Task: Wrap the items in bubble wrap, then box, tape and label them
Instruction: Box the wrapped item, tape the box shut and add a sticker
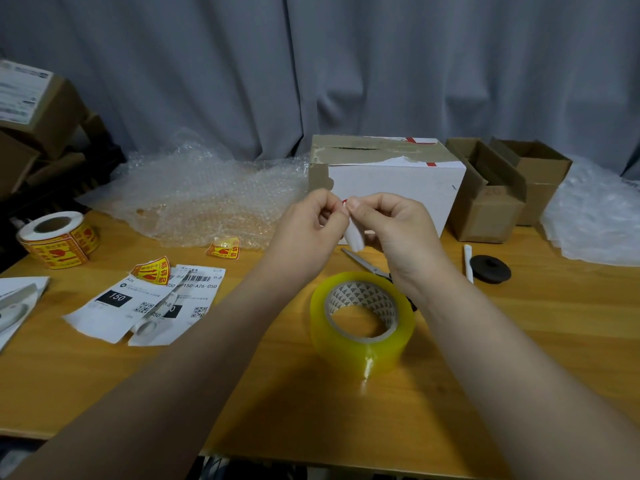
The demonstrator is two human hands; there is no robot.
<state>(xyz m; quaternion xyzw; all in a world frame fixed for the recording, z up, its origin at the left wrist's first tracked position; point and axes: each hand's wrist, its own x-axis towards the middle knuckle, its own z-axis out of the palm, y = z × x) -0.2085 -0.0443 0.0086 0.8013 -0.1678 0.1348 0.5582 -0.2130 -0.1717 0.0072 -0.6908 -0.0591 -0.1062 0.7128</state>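
A small white paper strip (354,236), curled and with a trace of red at its top edge, hangs just in front of the white box (398,183), pinched at the top between the left hand (311,221) and the right hand (393,225), both with fingers curled on it. The white box is closed, with torn brown tape across its lid; its contents are hidden. Right of it stand two open brown cartons (486,206), their insides too dark to tell. Left of it lies crumpled bubble wrap (207,195). Nearer than the box, a yellowish tape roll (363,320) lies flat on the wooden table (311,403)
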